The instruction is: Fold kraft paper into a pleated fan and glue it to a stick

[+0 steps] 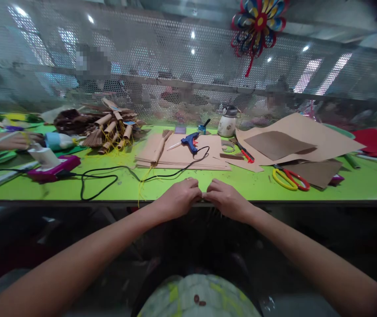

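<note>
My left hand (186, 198) and my right hand (226, 199) meet at the front edge of the green table, fingers closed. Between their fingertips shows a small pale piece (204, 195), mostly hidden, whose kind I cannot make out. Just beyond them lies a stack of brown paper sheets (204, 164). On it rest a blue glue gun (190, 141) with a red trigger and a rolled paper tube (159, 152) with a fringed end and yellow thread.
A pile of fringed paper rolls (115, 125) stands back left, near a purple power strip (54, 168) with a black cord. Rightward lie a red cutter (247, 155), scissors (290, 179) and large brown sheets (294, 132). A white jar (227, 122) stands behind, before a perforated metal screen (175, 57).
</note>
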`<move>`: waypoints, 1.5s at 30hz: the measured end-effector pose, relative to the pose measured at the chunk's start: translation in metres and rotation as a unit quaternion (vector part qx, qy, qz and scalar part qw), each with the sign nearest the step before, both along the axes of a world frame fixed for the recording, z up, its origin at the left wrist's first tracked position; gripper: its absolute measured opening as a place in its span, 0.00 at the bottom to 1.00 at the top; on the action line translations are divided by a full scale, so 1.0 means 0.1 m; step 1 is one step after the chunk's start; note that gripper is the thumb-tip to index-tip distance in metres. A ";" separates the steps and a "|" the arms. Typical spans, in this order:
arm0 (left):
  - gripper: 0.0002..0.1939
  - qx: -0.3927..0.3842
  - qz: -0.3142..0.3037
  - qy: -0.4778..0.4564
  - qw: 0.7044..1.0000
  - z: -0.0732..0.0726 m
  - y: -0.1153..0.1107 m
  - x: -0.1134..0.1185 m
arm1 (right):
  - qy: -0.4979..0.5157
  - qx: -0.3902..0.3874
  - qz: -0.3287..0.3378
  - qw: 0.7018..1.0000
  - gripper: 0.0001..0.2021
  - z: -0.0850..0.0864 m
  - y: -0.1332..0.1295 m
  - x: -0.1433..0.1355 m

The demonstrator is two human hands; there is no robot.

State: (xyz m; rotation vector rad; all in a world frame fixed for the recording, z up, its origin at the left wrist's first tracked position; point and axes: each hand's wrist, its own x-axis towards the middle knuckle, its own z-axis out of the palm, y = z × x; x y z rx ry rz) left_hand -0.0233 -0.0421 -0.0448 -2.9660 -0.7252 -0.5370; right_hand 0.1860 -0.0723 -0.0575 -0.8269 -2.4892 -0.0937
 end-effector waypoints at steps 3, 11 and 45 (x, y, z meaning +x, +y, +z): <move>0.12 -0.058 0.016 -0.021 0.998 0.00 0.01 0.01 | 0.062 -0.049 0.004 0.997 0.10 -0.02 0.01 0.01; 0.08 -0.136 0.031 -0.036 0.990 0.05 0.04 -0.05 | 0.132 -0.128 -0.016 0.983 0.08 0.01 0.01 0.12; 0.22 -0.137 -0.001 0.034 0.990 0.08 0.16 -0.20 | 0.053 -0.329 -0.041 0.942 0.03 0.34 0.24 0.24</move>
